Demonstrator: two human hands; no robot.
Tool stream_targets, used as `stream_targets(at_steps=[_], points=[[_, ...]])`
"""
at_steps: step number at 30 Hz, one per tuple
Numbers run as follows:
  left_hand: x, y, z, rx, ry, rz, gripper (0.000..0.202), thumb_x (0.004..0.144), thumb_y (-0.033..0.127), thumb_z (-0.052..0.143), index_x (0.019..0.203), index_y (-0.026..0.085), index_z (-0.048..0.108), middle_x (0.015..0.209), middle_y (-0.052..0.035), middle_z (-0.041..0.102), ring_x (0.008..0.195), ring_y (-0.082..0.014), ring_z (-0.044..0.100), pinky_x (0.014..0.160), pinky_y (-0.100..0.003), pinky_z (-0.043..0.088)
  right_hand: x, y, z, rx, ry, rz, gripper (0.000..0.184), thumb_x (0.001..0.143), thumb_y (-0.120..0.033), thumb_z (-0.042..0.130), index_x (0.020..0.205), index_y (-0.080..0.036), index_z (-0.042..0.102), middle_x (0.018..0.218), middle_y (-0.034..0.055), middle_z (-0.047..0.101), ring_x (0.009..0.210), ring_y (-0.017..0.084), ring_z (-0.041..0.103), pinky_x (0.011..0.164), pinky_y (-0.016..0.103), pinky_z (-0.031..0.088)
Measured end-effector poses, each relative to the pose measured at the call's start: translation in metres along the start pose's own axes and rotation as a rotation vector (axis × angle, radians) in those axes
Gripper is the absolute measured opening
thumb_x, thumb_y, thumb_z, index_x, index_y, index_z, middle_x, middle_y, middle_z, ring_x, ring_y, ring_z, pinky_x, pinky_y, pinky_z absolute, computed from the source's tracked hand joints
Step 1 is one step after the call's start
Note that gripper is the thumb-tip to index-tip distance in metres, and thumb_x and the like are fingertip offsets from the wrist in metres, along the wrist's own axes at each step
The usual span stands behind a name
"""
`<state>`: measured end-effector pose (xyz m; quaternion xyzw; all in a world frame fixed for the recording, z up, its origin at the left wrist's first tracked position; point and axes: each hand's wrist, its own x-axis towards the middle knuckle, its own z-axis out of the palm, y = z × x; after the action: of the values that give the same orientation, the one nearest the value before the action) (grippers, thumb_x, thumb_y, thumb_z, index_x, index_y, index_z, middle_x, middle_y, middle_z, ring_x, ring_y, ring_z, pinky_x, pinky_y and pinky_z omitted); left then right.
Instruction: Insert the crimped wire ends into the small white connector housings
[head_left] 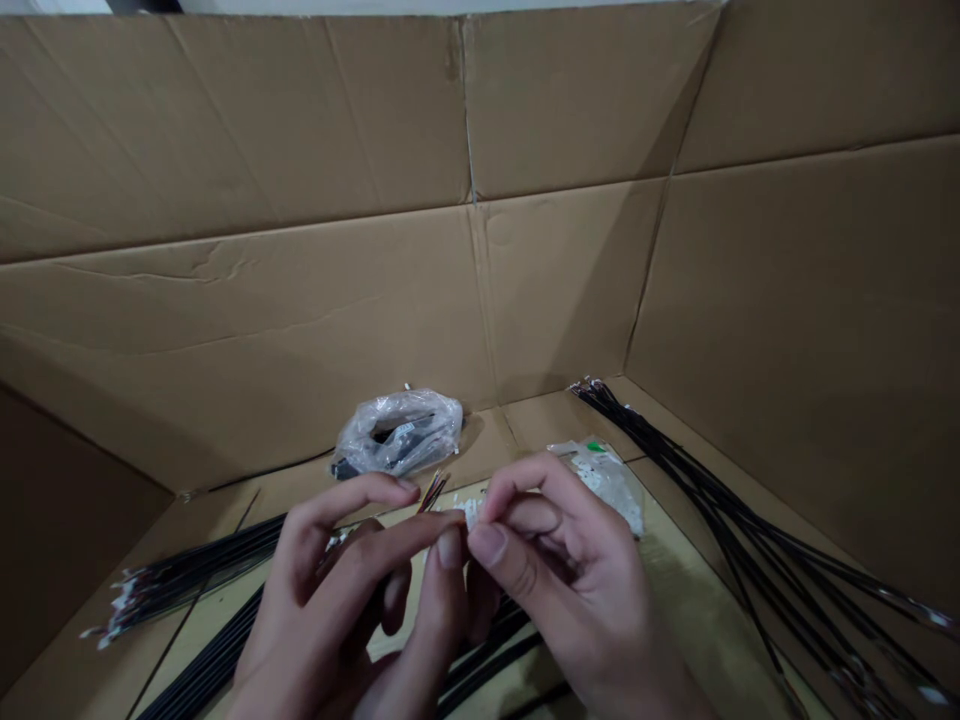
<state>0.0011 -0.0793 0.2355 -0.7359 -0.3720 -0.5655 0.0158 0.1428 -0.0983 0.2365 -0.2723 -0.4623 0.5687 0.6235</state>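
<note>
My left hand [352, 580] and my right hand [562, 570] meet at the front centre, fingertips almost touching. Thumb and index finger are pinched together on each hand, and what lies between the tips is too small and covered to make out. Just behind the fingertips show small white pieces [470, 507], which look like connector housings; whether they are held or lie on the table I cannot tell. Thin coloured wires [433, 490] poke up behind my left index finger. Black cables [487, 640] run below both hands, partly hidden by them.
Cardboard walls [375, 300] surround the work surface. At the back lies a clear plastic bag [401, 430] with dark contents; right of it, another bag [607, 480] holds white pieces. Black cable bundles lie at left [202, 560] and right [697, 470], with wire ends exposed.
</note>
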Motion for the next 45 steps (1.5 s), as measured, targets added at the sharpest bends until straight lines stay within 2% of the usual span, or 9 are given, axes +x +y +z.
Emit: stream_targets(at_steps=[7, 12, 17, 19, 22, 26, 33, 38, 45], points=[[-0.001, 0.002, 0.002, -0.016, 0.038, -0.04, 0.019, 0.093, 0.016, 0.069, 0.094, 0.034, 0.076, 0.104, -0.0003, 0.063, 0.08, -0.0119, 0.066, 0.044, -0.018, 0.05, 0.0, 0.001, 0.001, -0.044, -0.005, -0.002, 0.028, 0.098, -0.048, 0.071, 0.098, -0.025, 0.056, 0.073, -0.0023, 0.067, 0.064, 0.012, 0.062, 0.062, 0.024, 0.047], [-0.001, -0.005, -0.002, -0.006, 0.025, -0.02, 0.021, 0.094, 0.015, 0.069, 0.096, 0.034, 0.077, 0.108, 0.0011, 0.063, 0.056, -0.005, 0.058, 0.039, -0.018, 0.048, -0.003, 0.001, 0.0, -0.062, -0.008, 0.024, 0.03, 0.097, -0.052, 0.071, 0.096, -0.024, 0.059, 0.074, -0.0016, 0.068, 0.066, 0.013, 0.065, 0.064, 0.025, 0.049], [0.002, -0.006, -0.004, -0.027, -0.039, -0.005, 0.019, 0.093, 0.015, 0.07, 0.096, 0.032, 0.076, 0.11, 0.0003, 0.065, 0.057, -0.0055, 0.061, 0.04, -0.018, 0.05, -0.003, -0.001, -0.003, -0.051, -0.009, -0.029, 0.022, 0.099, -0.043, 0.073, 0.096, -0.025, 0.061, 0.076, -0.0031, 0.066, 0.066, 0.009, 0.063, 0.063, 0.021, 0.05], [0.003, -0.004, -0.005, -0.037, -0.048, -0.017, 0.019, 0.093, 0.015, 0.07, 0.099, 0.032, 0.076, 0.113, -0.0002, 0.066, 0.063, -0.0071, 0.064, 0.042, -0.018, 0.051, -0.002, -0.001, -0.003, -0.035, 0.002, -0.074, 0.017, 0.1, -0.039, 0.071, 0.096, -0.025, 0.063, 0.077, -0.0038, 0.065, 0.065, 0.008, 0.061, 0.063, 0.02, 0.051], [0.003, -0.003, -0.006, -0.06, -0.064, -0.008, 0.023, 0.093, 0.012, 0.068, 0.101, 0.032, 0.075, 0.115, -0.0015, 0.065, 0.091, -0.0135, 0.07, 0.045, -0.016, 0.052, -0.002, -0.001, -0.004, -0.055, 0.028, -0.127, 0.012, 0.102, -0.036, 0.069, 0.098, -0.026, 0.065, 0.076, -0.0046, 0.065, 0.063, 0.008, 0.061, 0.064, 0.02, 0.052], [0.003, -0.005, -0.009, -0.08, -0.085, 0.053, 0.024, 0.092, 0.007, 0.067, 0.098, 0.03, 0.072, 0.114, -0.002, 0.064, 0.112, -0.0152, 0.064, 0.051, -0.013, 0.052, -0.003, -0.001, -0.005, -0.048, 0.01, -0.171, 0.01, 0.102, -0.035, 0.07, 0.098, -0.026, 0.066, 0.082, -0.003, 0.07, 0.067, 0.008, 0.063, 0.066, 0.02, 0.054], [0.004, -0.008, -0.01, -0.131, -0.14, 0.133, 0.021, 0.094, 0.008, 0.065, 0.098, 0.028, 0.068, 0.096, 0.001, 0.066, 0.114, -0.0145, 0.061, 0.084, -0.016, 0.057, 0.004, 0.002, -0.013, 0.197, -0.074, -0.135, 0.011, 0.104, -0.038, 0.066, 0.106, -0.027, 0.069, 0.081, -0.0013, 0.073, 0.061, 0.006, 0.064, 0.059, 0.016, 0.053], [0.006, -0.009, -0.012, -0.168, -0.232, 0.154, 0.016, 0.097, 0.013, 0.064, 0.1, 0.027, 0.069, 0.114, -0.0002, 0.06, 0.109, -0.0117, 0.064, 0.082, -0.012, 0.059, 0.01, 0.002, -0.021, 0.165, -0.08, 0.003, 0.023, 0.095, -0.043, 0.078, 0.112, -0.029, 0.075, 0.079, -0.0025, 0.068, 0.059, 0.004, 0.058, 0.056, 0.012, 0.049], [0.004, -0.007, -0.01, -0.173, -0.27, 0.168, 0.022, 0.096, 0.009, 0.062, 0.106, 0.027, 0.069, 0.122, -0.0008, 0.057, 0.105, -0.0109, 0.067, 0.088, -0.013, 0.06, 0.012, -0.01, -0.024, 0.226, -0.057, 0.072, 0.022, 0.083, -0.038, 0.09, 0.093, -0.023, 0.078, 0.075, -0.0016, 0.069, 0.061, 0.006, 0.059, 0.052, 0.011, 0.048]])
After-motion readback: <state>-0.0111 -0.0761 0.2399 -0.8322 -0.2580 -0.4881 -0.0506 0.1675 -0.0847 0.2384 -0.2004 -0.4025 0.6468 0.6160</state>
